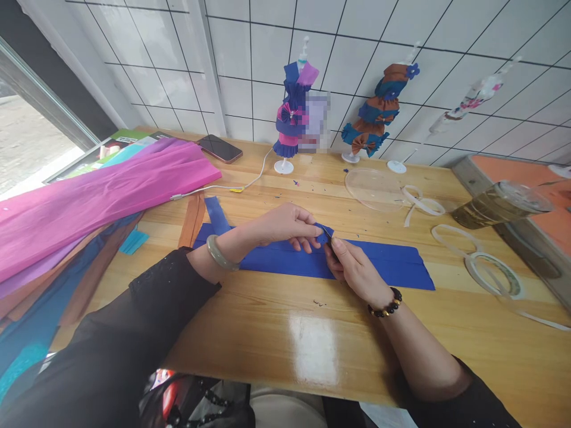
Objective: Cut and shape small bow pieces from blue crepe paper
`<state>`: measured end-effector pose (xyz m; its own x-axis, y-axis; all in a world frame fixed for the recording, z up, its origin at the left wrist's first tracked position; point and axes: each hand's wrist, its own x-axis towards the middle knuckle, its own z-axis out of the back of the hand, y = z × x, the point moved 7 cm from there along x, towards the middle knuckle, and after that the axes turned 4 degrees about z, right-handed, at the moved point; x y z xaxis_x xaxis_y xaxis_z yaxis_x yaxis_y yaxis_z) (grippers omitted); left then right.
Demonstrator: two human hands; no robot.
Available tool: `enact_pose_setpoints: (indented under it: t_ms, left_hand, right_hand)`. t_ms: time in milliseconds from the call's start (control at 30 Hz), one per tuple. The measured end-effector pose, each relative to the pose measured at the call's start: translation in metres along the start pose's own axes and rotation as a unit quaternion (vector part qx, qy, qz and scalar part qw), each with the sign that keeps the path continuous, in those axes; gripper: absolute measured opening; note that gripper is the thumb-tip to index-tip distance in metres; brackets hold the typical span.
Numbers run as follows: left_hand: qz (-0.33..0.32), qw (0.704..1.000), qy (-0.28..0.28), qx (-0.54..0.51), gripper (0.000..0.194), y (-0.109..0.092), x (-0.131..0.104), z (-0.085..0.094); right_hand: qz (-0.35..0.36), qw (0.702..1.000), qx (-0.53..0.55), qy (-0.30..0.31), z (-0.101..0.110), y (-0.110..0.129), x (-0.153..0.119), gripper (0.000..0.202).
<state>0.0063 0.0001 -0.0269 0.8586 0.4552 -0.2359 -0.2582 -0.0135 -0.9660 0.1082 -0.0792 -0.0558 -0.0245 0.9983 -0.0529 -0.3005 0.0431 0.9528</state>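
Note:
Between the thumb and forefinger of my left hand (289,224) is a small piece of dark blue crepe paper (329,229). My right hand (359,270) is closed around small dark scissors (327,234), whose blades meet that piece; most of their handle is hidden by my fingers. Beneath both hands a long strip of blue crepe paper (397,261) lies flat on the wooden table (250,321). A narrower blue strip (217,215) crosses its left end, beside my left forearm.
Pink crepe paper (134,178) and other coloured sheets cover the left side. A phone (220,148) and white cable lie behind. Paper-dressed stands (292,119) line the tiled wall. To the right are a clear disc (373,189), tape roll (493,274) and lidded cup (499,204).

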Motion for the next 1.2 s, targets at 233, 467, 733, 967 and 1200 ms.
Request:
enact_pose_setpoints:
  t_ms: [233, 467, 733, 967, 1200]
  left_hand:
    - [0.000, 1.000, 0.002, -0.006, 0.025, 0.003, 0.001, 0.000]
    - [-0.004, 1.000, -0.011, 0.008, 0.021, 0.009, 0.005, -0.002]
    - [0.001, 1.000, -0.014, -0.005, 0.020, 0.010, 0.005, -0.001]
    - [0.004, 1.000, -0.011, -0.003, 0.020, 0.011, 0.006, -0.001]
    - [0.000, 1.000, -0.010, -0.005, 0.021, 0.010, 0.007, 0.000]
  right_hand:
    - [-0.003, 1.000, 0.007, -0.007, 0.000, -0.001, 0.000, 0.040]
    - [0.011, 0.999, -0.038, -0.012, -0.001, 0.002, 0.001, 0.040]
    - [0.010, 0.999, -0.041, -0.003, -0.001, 0.002, 0.001, 0.040]
    - [0.011, 0.999, -0.038, -0.001, -0.001, 0.003, 0.001, 0.040]
    - [0.013, 0.999, -0.036, -0.005, -0.001, 0.002, 0.001, 0.041]
